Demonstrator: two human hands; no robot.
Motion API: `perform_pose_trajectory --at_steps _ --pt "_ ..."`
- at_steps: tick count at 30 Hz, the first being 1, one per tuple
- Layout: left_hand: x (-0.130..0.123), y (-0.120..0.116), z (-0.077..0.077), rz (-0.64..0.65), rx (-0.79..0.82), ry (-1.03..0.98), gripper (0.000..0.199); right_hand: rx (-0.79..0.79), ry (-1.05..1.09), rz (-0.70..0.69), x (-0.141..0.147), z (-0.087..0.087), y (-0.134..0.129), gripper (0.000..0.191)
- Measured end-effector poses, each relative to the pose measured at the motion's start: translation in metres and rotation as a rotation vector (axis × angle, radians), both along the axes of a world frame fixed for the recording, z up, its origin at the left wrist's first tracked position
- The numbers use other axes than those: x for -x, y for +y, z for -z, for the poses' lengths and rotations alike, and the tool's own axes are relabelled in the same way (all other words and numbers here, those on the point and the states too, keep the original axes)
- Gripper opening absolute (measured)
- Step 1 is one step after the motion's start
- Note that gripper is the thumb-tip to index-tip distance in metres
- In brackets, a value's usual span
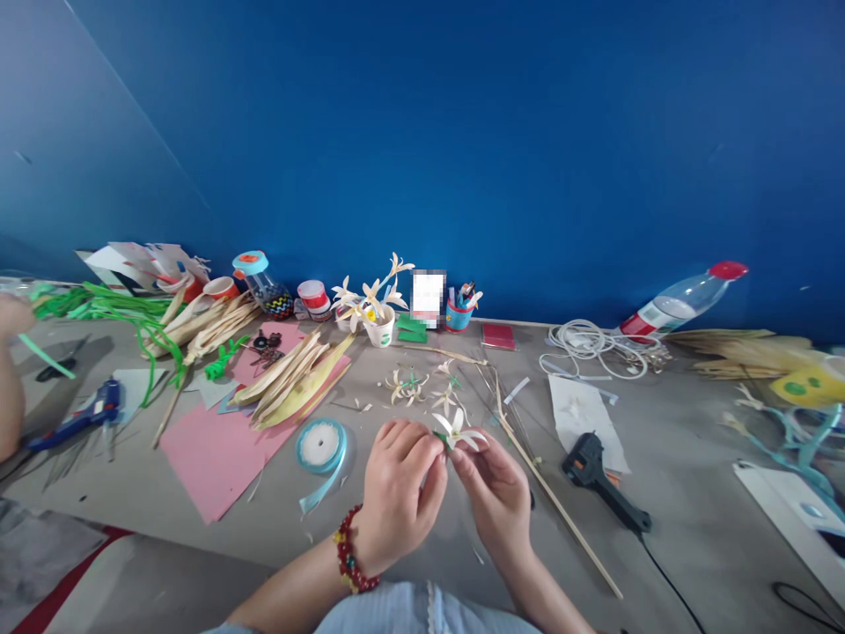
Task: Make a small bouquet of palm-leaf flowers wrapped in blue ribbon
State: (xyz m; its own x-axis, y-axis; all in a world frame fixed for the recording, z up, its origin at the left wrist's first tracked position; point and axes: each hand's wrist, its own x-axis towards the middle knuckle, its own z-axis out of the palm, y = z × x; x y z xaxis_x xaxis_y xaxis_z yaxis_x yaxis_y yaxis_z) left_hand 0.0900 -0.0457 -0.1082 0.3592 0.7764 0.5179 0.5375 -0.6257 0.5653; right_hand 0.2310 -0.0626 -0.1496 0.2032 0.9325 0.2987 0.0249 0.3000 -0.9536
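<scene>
A white husk-like flower (457, 428) with spread petals and a green base is held up between my two hands, above the grey table (422, 608). My left hand (404, 493), with a red bead bracelet at its wrist, is closed, thumb and finger pinching the flower's green end. The thumb and fingers of my right hand (495, 493) grip the same flower at its petals from the other side. Just beyond lie several small cream flowers (404, 386) with bits of green. A roll of light blue ribbon (304, 449) rests to the left of my left hand.
A black glue gun (604, 480) and long thin stick (574, 528) lie right. Pink paper (204, 458), dried husks (283, 387) and a blue glue gun (83, 418) lie left. Behind stands a paper cup (381, 333) of flowers. Another person's arm (10, 379) shows far left.
</scene>
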Motion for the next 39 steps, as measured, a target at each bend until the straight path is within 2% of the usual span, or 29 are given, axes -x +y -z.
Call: perform_pose_trajectory --at_steps 4,9,20,30,39 --pt "-0.001 0.0 -0.003 0.008 -0.021 0.025 0.018 -0.006 0.036 -0.009 0.001 0.003 -0.001 0.002" --pt "0.0 0.001 -0.001 0.014 -0.038 0.045 0.019 0.021 0.052 0.004 0.001 0.006 -0.001 0.008" --pt "-0.001 0.0 0.0 0.004 -0.049 0.072 0.015 0.0 0.083 0.098 0.005 -0.004 -0.001 0.009" --pt "-0.001 0.0 0.002 -0.018 -0.016 -0.069 0.016 0.03 0.098 0.049 0.004 -0.003 -0.008 0.008" --pt "-0.002 -0.002 0.0 -0.035 -0.035 0.019 0.016 0.017 -0.028 0.085 0.002 0.001 -0.004 0.005"
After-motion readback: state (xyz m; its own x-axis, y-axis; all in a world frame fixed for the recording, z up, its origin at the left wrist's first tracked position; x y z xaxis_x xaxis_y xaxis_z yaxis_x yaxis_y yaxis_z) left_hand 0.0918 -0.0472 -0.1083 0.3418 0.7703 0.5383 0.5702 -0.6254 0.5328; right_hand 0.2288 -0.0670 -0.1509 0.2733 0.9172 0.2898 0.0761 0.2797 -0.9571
